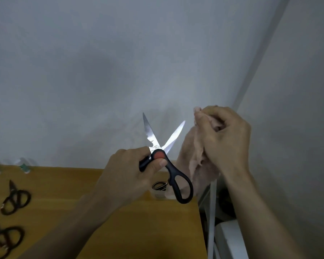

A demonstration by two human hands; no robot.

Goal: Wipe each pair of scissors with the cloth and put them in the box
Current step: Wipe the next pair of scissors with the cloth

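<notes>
My left hand (127,171) grips black-handled scissors (173,176) with a red pivot, held up in front of the wall. Their steel blades are spread apart and point upward. One handle is inside my fist; the other loop hangs free at the lower right. My right hand (224,139) holds a pale pink cloth (196,156) bunched in its curled fingers, just right of the blades and not touching them. The cloth hangs down behind the free handle. A clear box (160,193) stands on the table's far right corner, mostly hidden by my left hand, with dark scissors (159,185) inside.
More black scissors (15,200) lie on the wooden table (138,230) at the left, with another pair (5,240) nearer the front left edge. The grey wall is close behind. A gap with white frames (212,212) runs beside the table's right edge.
</notes>
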